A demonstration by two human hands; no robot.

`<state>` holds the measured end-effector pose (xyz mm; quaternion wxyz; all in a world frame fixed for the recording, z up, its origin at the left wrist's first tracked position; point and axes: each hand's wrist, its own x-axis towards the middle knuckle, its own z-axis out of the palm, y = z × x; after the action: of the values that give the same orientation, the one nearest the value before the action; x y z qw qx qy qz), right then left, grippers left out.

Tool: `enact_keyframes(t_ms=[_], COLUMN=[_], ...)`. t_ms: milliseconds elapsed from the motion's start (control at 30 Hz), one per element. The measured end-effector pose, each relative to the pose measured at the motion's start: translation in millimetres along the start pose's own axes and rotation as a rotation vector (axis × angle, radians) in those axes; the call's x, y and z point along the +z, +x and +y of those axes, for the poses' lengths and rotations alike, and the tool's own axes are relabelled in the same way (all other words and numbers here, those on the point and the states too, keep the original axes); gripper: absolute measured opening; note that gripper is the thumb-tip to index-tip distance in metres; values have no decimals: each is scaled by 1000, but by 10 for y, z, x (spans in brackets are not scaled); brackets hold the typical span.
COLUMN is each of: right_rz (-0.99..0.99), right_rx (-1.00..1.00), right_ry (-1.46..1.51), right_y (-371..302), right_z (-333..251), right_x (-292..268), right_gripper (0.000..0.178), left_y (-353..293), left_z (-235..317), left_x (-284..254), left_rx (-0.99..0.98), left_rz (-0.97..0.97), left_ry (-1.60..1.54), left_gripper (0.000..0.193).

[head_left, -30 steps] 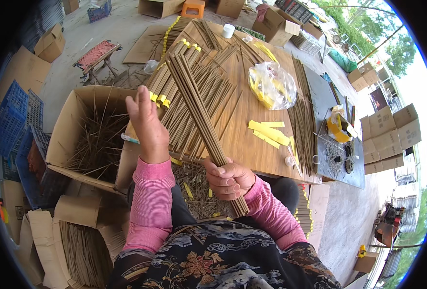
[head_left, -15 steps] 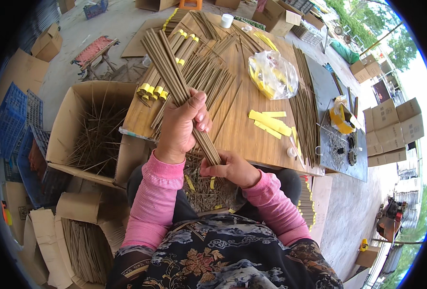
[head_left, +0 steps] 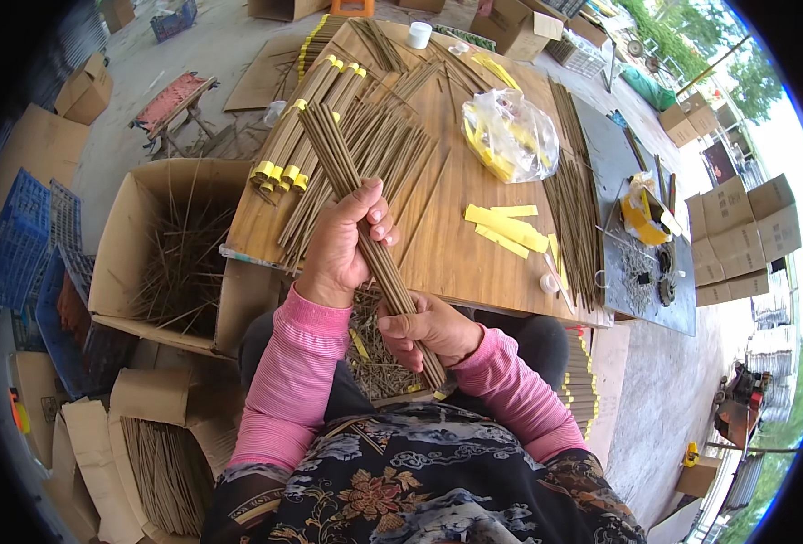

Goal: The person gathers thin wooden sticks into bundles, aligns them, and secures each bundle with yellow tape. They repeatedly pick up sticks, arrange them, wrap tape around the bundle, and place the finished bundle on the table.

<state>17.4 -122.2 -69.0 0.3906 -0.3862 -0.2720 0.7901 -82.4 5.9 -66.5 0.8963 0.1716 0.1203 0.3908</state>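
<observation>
Gripping a bundle (head_left: 386,269) of thin brown sticks, a worker holds it aslant over the near edge of the tabletop (head_left: 451,272). The left hand (head_left: 336,247) wraps its fingers around the middle; the right hand (head_left: 439,328) has its own closed about the lower part. Loose sticks (head_left: 379,145) and yellow-banded rolls (head_left: 303,118) lie beyond. Good handling likely calls for a firm but gentle lower grip, a looser upper one, and tips kept level, since thin sticks could splay or snap.

I lose parts of the sticks (head_left: 385,270) behind the hands (head_left: 338,240); the top edge crops the orange stool (head_left: 354,12).
</observation>
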Motion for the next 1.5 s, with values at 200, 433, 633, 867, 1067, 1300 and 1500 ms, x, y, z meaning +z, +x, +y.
enact_keyframes(t_ms=[200,433,633,867,1067,1300,1500], right_rz=[480,280,211,364,141,388,203], right_rx=[-120,-43,-98,-43,-29,-26,-18], right_ry=[-672,-489,-378,-563,-222,-559,-337], right_y=[42,-44,-33,3,-40,-18,-45], right_z=[83,43,31,51,28,13,-28], right_x=[107,98,147,106,79,145,109], right_gripper=[20,19,18,20,18,18,18], left_y=[1,-20,-41,-30,-28,-57,-67], left_z=[-87,-44,-21,-115,-41,-119,-51], left_x=[-32,-7,-4,80,-60,46,-59], left_rx=[84,69,88,141,-7,45,7], left_rz=[244,162,127,345,44,313,44], left_ry=[238,144,148,342,53,268,61], left_gripper=[19,18,12,19,22,20,18])
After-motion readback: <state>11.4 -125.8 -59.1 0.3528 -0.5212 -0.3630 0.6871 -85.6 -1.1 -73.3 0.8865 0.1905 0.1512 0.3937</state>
